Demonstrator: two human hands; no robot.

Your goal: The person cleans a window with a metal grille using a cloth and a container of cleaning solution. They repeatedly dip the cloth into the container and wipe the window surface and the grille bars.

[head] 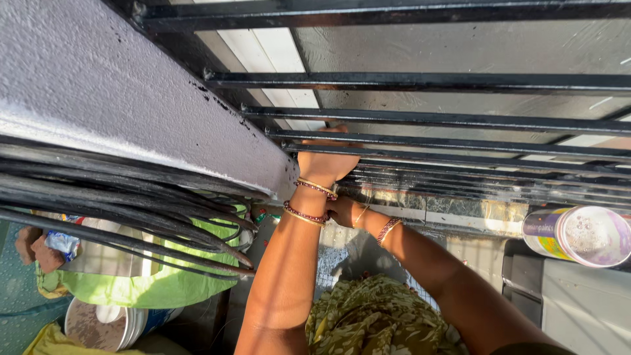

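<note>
My left hand (327, 160) reaches up and its fingers curl around a black metal grille bar (420, 141), close to the grey wall. Bangles ring that wrist. My right hand (342, 211) comes in from the lower right and sits just below the left wrist, at the foot of the grille. The left forearm covers most of its fingers, so whatever it holds is hidden. Both arms cross above my olive patterned garment (374, 322).
A grey textured wall (118, 98) fills the left. A thick bundle of black cables (112, 204) runs under it above a green bag (164, 286). An open paint can (578, 235) lies at the right, and a white bucket (105, 325) sits lower left.
</note>
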